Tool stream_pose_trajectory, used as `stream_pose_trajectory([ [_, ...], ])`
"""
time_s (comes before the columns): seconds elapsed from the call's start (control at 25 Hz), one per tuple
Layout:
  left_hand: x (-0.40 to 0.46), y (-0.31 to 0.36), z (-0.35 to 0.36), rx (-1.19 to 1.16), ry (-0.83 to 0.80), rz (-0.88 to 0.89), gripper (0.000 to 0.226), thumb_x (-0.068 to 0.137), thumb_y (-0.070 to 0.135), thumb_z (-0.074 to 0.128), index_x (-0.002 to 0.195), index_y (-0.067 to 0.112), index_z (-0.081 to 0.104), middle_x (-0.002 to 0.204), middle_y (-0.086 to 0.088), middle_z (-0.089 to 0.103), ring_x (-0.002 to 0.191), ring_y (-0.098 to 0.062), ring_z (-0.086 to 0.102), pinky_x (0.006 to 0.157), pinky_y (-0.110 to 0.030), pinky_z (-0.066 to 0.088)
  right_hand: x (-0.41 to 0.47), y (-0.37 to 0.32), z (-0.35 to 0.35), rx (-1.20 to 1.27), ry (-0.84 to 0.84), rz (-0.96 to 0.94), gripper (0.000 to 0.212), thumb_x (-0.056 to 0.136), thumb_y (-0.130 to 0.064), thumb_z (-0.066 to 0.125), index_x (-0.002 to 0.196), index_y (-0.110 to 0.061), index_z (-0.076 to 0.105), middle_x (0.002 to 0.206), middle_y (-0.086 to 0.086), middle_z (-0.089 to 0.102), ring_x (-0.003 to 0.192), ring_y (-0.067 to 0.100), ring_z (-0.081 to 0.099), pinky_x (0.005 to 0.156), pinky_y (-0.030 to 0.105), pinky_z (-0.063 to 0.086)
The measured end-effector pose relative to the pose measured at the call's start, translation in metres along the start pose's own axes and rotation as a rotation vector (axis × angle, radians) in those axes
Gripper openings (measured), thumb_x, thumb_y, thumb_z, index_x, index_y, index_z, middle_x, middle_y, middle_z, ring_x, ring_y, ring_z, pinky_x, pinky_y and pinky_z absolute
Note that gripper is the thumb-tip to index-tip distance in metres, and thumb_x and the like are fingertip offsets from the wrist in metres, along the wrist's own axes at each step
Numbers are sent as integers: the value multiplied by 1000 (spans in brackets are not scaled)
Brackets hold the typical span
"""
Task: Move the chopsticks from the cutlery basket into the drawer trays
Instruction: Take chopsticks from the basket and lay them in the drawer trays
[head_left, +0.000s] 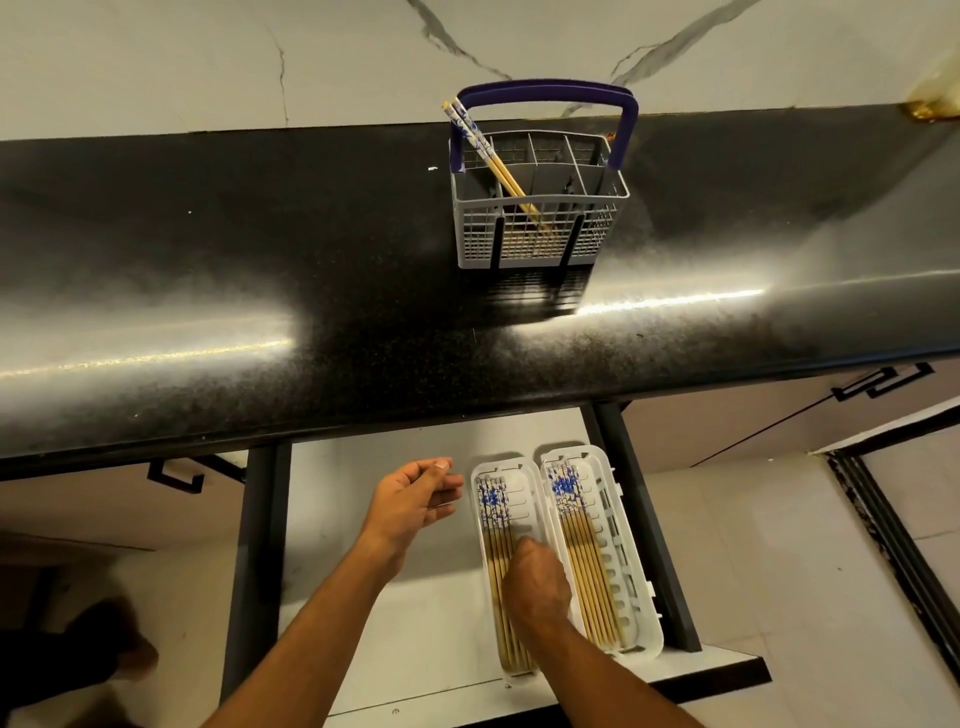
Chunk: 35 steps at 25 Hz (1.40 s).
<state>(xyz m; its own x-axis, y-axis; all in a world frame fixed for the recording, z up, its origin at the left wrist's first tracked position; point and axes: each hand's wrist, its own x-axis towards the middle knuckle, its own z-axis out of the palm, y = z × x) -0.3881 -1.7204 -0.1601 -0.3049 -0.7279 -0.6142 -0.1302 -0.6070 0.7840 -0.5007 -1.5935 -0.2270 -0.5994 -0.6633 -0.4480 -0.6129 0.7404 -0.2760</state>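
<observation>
Below the table (363, 338), open drawer: two trays (524, 499) stocked with chopsticks; right hand (537, 584), grip hidden, upon left tray's sticks; left hand (415, 493) slack, empty; basket (540, 208) retains one pair (488, 150) — nearly complete.

A grey mesh cutlery basket (537, 208) with a blue handle stands upright, far beyond the right hand (537, 582) — two chopsticks (488, 153) lean in it, patterned ends up. Under that hand the left tray (506, 571) holds chopsticks lengthwise; just right of it, the right tray (597, 551) holds more — blue-and-white ends point away.
</observation>
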Motion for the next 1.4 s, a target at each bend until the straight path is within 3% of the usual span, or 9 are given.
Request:
stream_pose_trajectory([
  [0.24,2,82,14,-232,-73,98,23,98,18,56,114,4,66,104,-22,74,101,-35,72,86,-41,60,8,-49,-72,219,134,-134,21,96,-21,54,116,-23,62,101,-3,72,83,11,68,74,29,61],
  [0.44,3,212,43,-158,-77,365,22,99,17,55,114,3,65,101,-19,73,96,-29,71,90,-41,59,10,-95,-208,521,445,-421,22,94,-27,63,114,-19,67,89,-9,70,74,-5,60,66,1,44],
  [0.56,9,270,60,-76,39,502,14,98,19,59,103,9,68,97,-13,75,90,-20,72,82,-31,61,14,-114,-272,573,614,-516,12,92,-23,65,103,-19,69,75,-14,63,65,-2,59,60,4,44],
  [0.64,25,296,70,-5,130,549,8,94,21,64,91,17,71,91,-9,76,86,-18,73,84,-36,62,17,-124,-301,636,634,-530,9,92,-24,64,100,-22,69,70,-15,63,63,2,62,59,15,51],
  [0.76,57,318,84,227,313,589,14,89,28,67,76,23,72,78,-4,76,75,-20,72,82,-44,61,19,-128,-326,708,636,-546,8,92,-25,64,99,-27,68,70,-12,67,65,-1,65,56,10,52],
  [0.88,92,323,94,453,463,535,33,86,47,65,82,17,76,80,-6,76,78,-24,72,75,-39,61,19,-119,-335,723,625,-561,5,91,-25,65,94,-29,68,67,-11,67,64,-1,65,55,10,50],
  [1.0,117,325,101,465,525,439,50,79,63,62,83,15,75,78,-6,75,72,-24,73,72,-39,62,28,-94,-335,716,581,-519,6,89,-26,68,88,-32,67,65,-11,68,75,-12,62,58,3,46],
  [1.2,115,335,119,419,555,406,39,88,49,65,81,11,72,74,-6,73,62,-19,72,66,-35,63,48,-61,-332,770,563,-335,32,78,-25,78,64,-47,59,60,-24,67,76,-17,60,61,-7,39],
  [1.4,113,338,125,377,541,395,26,94,33,63,89,9,71,74,-6,73,58,-17,73,66,-35,64,47,-54,-338,814,507,-322,31,76,-21,80,61,-42,62,70,-47,55,79,-24,55,60,-9,37],
])
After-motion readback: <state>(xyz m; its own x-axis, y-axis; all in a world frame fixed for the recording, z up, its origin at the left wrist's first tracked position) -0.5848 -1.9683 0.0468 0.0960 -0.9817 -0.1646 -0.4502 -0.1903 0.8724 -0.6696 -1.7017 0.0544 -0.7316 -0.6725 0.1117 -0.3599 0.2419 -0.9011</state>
